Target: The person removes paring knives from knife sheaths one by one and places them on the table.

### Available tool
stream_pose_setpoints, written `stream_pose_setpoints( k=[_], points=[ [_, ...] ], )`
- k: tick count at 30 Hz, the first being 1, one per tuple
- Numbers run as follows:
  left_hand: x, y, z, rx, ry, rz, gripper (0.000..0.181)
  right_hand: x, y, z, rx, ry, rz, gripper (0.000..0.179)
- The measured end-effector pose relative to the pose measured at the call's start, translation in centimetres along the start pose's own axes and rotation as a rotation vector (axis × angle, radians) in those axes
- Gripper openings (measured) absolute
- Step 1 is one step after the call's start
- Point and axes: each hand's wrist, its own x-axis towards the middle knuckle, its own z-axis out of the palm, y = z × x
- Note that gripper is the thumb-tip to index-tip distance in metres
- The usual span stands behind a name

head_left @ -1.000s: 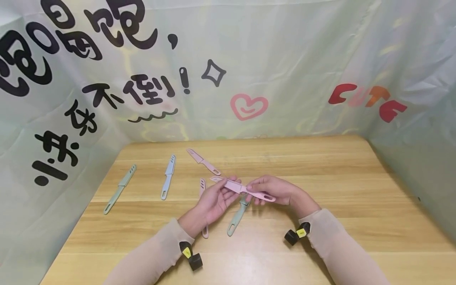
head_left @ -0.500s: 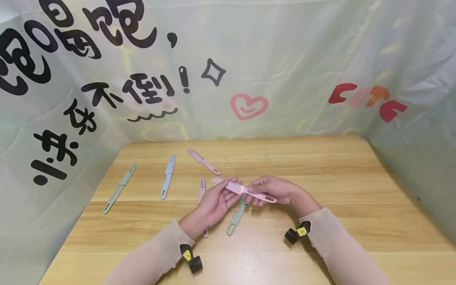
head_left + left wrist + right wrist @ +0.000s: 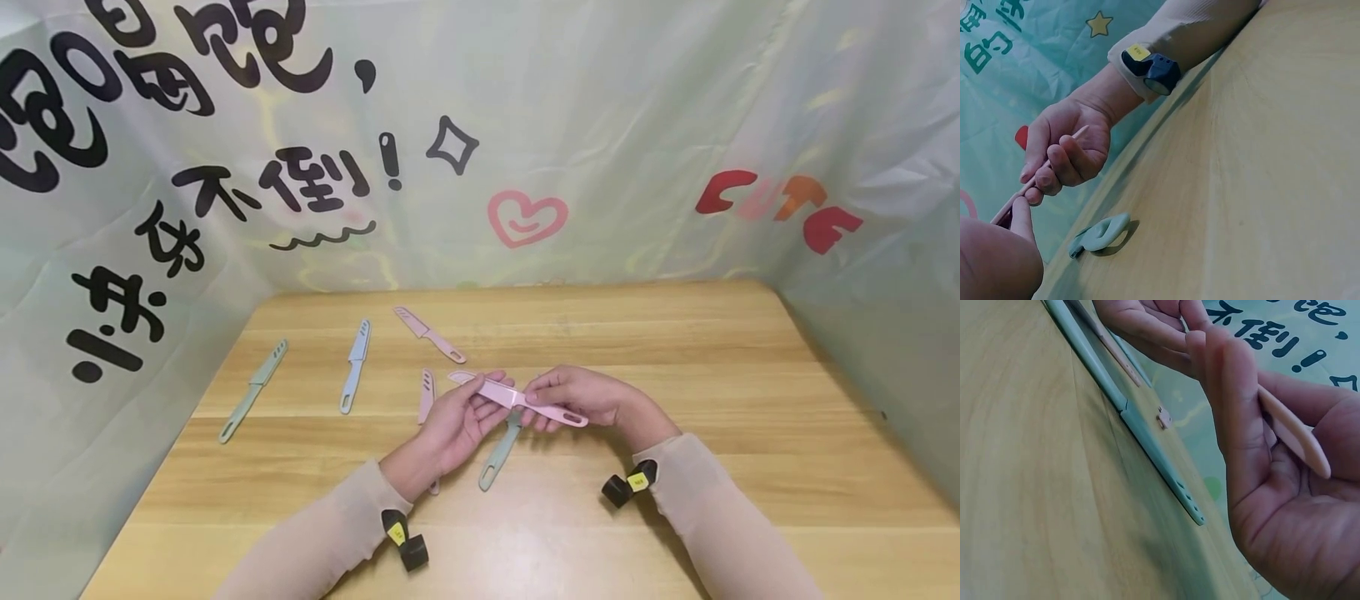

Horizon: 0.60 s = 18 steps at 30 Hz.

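A pink paring knife (image 3: 558,412) in a matching slotted sheath (image 3: 497,393) is held above the table, tip to the left. My left hand (image 3: 453,429) pinches the sheath between thumb and fingers. The handle is in my right hand (image 3: 588,396), thumb on top and fingers curled below; its end juts past the palm in the right wrist view. A bright sliver shows where sheath and handle meet. Beneath the hands lies a green sheathed knife (image 3: 498,458), its upper part hidden in the head view. A second pink knife (image 3: 427,396) lies partly behind my left hand.
Farther back on the wooden table (image 3: 712,375) lies another pink knife (image 3: 431,335). To the left are a blue knife (image 3: 356,367) and a green knife (image 3: 253,392). A printed cloth (image 3: 615,150) encloses the back and sides.
The bright sliver at the joint of sheath and handle shows now and was not visible one second ago. Both hands keep nearly the same place; the view has tilted slightly.
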Motion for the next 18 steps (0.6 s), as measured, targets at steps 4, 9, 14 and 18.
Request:
stream_pose_setpoints(
  k=[4, 9, 14, 18],
  points=[
    [0.09, 0.08, 0.08, 0.004, -0.004, -0.002, 0.043, 0.01, 0.03, -0.23, -0.007, -0.015, -0.01, 0.035],
    [0.08, 0.18, 0.19, 0.011, -0.012, 0.002, 0.043, -0.03, -0.06, -0.25, -0.001, -0.027, -0.016, 0.035],
    [0.03, 0.12, 0.15, 0.011, -0.012, 0.007, 0.043, -0.12, -0.16, -0.15, -0.001, -0.036, -0.022, 0.037],
    [0.06, -0.01, 0.09, 0.006, -0.006, 0.007, 0.043, -0.23, -0.15, -0.16, -0.005, -0.034, -0.019, 0.036]
  ],
)
